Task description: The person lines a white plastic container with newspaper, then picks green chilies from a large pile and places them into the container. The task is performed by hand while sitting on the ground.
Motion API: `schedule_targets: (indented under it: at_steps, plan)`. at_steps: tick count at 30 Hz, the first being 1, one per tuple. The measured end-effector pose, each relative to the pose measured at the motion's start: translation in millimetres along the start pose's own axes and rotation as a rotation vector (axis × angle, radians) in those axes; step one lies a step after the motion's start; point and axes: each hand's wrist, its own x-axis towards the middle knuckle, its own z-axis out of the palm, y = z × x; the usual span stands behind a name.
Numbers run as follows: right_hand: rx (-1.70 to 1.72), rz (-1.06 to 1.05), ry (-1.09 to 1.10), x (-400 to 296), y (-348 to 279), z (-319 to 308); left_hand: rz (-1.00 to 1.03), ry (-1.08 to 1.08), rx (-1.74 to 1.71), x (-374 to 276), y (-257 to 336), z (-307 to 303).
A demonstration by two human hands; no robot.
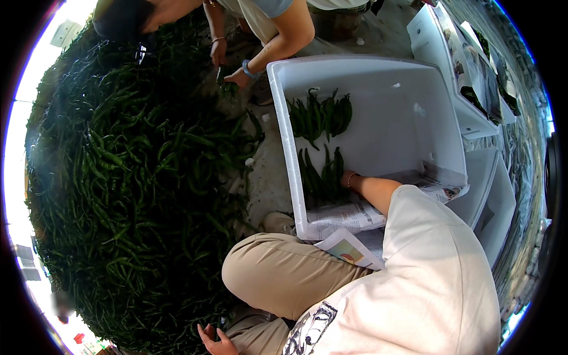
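A white foam box (pixel 377 106) holds green chili peppers in two groups: an upper row (pixel 319 113) and a lower group (pixel 326 177). My right hand (pixel 347 178) reaches inside, against the right side of the lower group; its fingers are hidden, so its grip is unclear. Newspaper (pixel 344 217) lines the box's near end. My left hand (pixel 217 341) is at the bottom edge, beside a large heap of green chili peppers (pixel 133 177), with its fingers apart and nothing in them.
Across the heap's top edge, another person's hands (pixel 239 77) hold some peppers. Another white foam box (pixel 437 49) with newspaper and peppers stands at the upper right, and a white container (pixel 495 217) lies below it. My bent knee (pixel 248 262) is close to the box's corner.
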Motion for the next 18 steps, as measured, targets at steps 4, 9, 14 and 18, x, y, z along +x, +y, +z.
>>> schedule_targets:
  at_steps: [4,9,14,18]
  plan:
    - [0.426,0.103,0.141,3,0,14,0.012,0.002,0.064,-2,4,1]
    - [0.531,0.312,0.149,3,3,15,-0.003,0.005,0.045,-4,-2,3]
    - [0.208,0.273,-0.029,13,-18,-1,-0.139,0.076,-0.075,-5,-28,11]
    - [0.108,0.188,0.019,11,-5,22,0.11,0.133,-0.143,16,-23,13]
